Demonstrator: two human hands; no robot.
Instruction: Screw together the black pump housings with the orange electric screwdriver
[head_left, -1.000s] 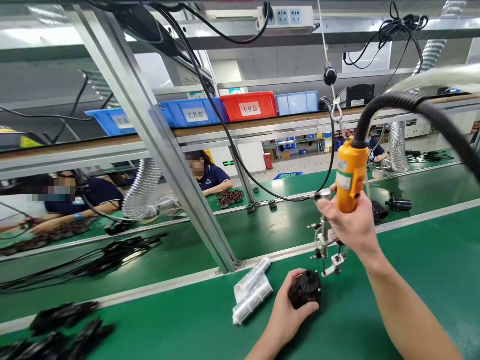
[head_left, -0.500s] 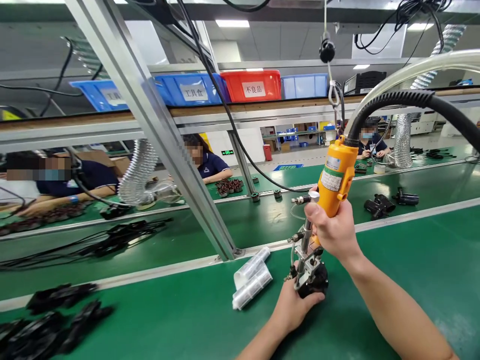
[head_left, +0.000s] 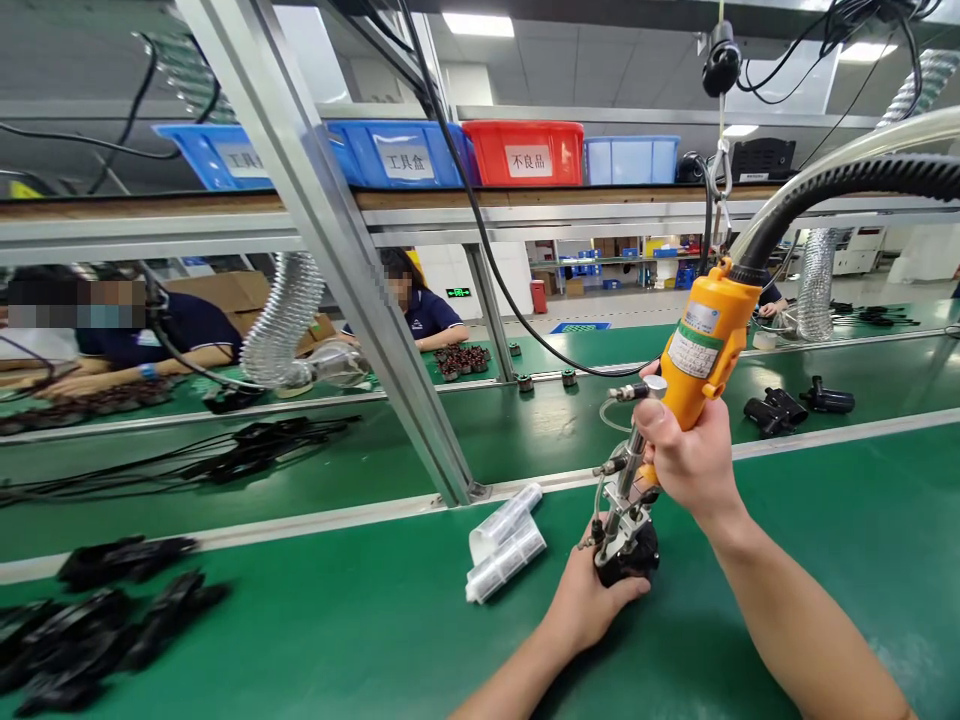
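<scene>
My right hand [head_left: 694, 455] is wrapped round the lower body of an orange handheld power screwdriver [head_left: 703, 345], which hangs from a cord and tilts to the right at its top. Its metal shaft and bracket [head_left: 627, 510] reach down to a round black plastic part [head_left: 634, 560]. My left hand [head_left: 589, 600] grips that black part low over the green bench, thumb on the near side. The tool's tip and the contact point are hidden by the bracket. A roll of clear film with labels [head_left: 506, 565] lies left of my left hand.
Black plastic parts [head_left: 82, 630] lie at the left, with black cables [head_left: 255, 450] behind. More black parts [head_left: 776, 410] are at the right. A slanting metal post [head_left: 375, 330] stands ahead. Blue and red bins [head_left: 523, 160] sit on the shelf. Co-workers [head_left: 427, 310] sit across the bench.
The screwdriver's upper end and my right hand have shifted to the right, leaning the tool more. My left hand keeps its grip on the black part. The view has moved slightly.
</scene>
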